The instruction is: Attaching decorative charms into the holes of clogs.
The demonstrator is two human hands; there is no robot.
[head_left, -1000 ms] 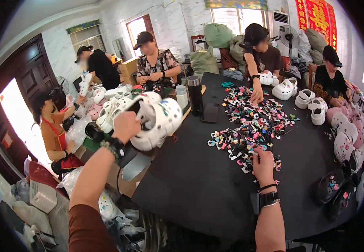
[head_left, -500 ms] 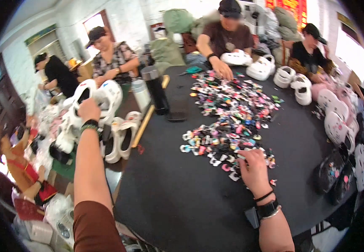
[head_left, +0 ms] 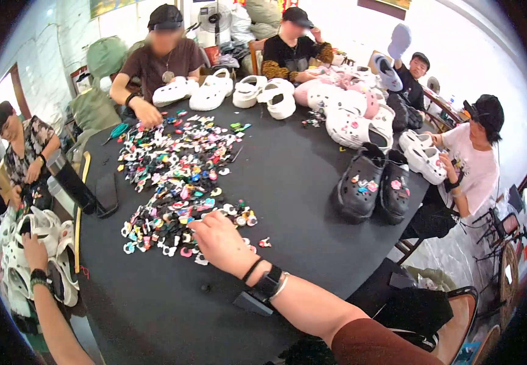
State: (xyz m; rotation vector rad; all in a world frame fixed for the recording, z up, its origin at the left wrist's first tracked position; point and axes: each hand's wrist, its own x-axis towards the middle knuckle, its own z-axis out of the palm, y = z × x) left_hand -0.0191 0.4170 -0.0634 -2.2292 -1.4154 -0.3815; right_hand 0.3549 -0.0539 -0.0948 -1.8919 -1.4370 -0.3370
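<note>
Large round tabletop [head_left: 312, 182], black cloth cover, fills the room's centre. White walls [head_left: 464, 42], brightly lit on the right. Dark wooden door [head_left: 4, 97] at far left. Standing fan [head_left: 213, 17] at the back, beside stacked green sacks [head_left: 102, 58]. Wooden chair [head_left: 458, 328] at lower right. Pale floor [head_left: 452, 261] beneath.

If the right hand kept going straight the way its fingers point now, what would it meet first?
The right hand points up-left across the black table, with its fingertips at the near pile of small colourful shoe charms. Those charms would come first; it may already touch them, though depth is unclear.
</note>
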